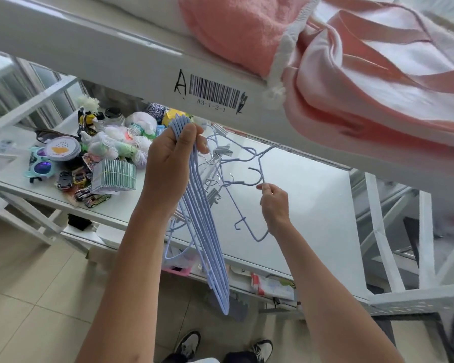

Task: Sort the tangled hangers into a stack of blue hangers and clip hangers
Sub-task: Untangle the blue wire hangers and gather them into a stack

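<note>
We hold a bundle of blue hangers in our left hand, fingers curled round the upper ends near 12 o'clock of the bundle, so the gathered ones hang together and point down toward 6 o'clock, clear of the knot. Our right hand, at about 3 o'clock from the left, pinches the thin neck of a single blue wire hanger between thumb and fingertips; we judge this light pinch is there to steer its hook free of the others rather than to carry weight. Between the two hands, the clip hangers with their metal clips lie tangled with more hooks over the white counter, and they appear to be what snags the wire one. At 9 o'clock of the left hand a heap of small toys and bags crowds the counter, so the bare stretch at 3 o'clock looks like the natural spot for the stacks. A pink blanket drapes from the bed rail above.
</note>
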